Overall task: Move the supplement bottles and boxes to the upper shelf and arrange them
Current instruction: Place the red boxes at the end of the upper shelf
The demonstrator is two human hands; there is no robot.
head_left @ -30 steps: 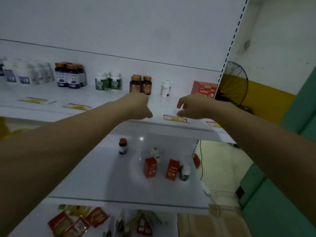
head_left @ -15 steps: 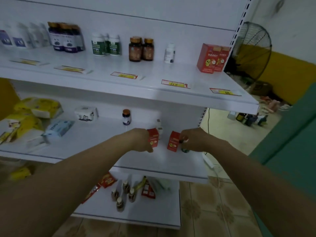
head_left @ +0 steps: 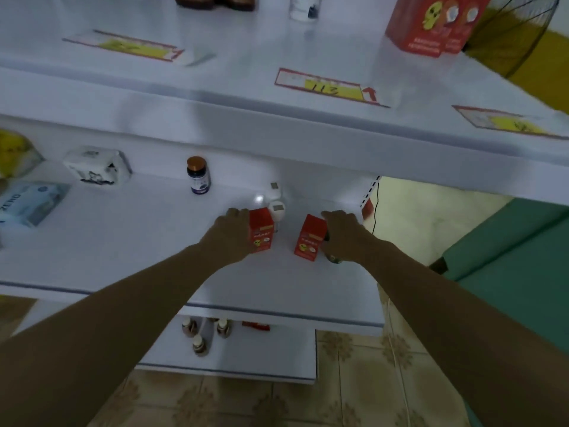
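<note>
On the middle shelf (head_left: 123, 257), the left hand (head_left: 229, 238) wraps its fingers around one upright red box (head_left: 261, 230), and the right hand (head_left: 343, 237) closes on a second red box (head_left: 311, 238) just beside it. Behind the boxes stand a white bottle (head_left: 277, 211) and, further left, a dark bottle (head_left: 198, 175). Above that shelf, the upper shelf (head_left: 246, 97) carries more red boxes (head_left: 431, 23) at its right end.

- Your middle shelf (head_left: 129, 241) looks like white painted metal, smooth and glossy; a light spot glints on it.
- The two red boxes (head_left: 261, 231) at your hands look like printed card with a slight sheen.
- The dark bottle (head_left: 199, 177) looks glossy, its cap shiny copper-coloured.
- The upper shelf (head_left: 246, 118) has paper price labels (head_left: 329, 86) lying flat.
- The floor (head_left: 354, 380) is patterned tile, smooth.
</note>
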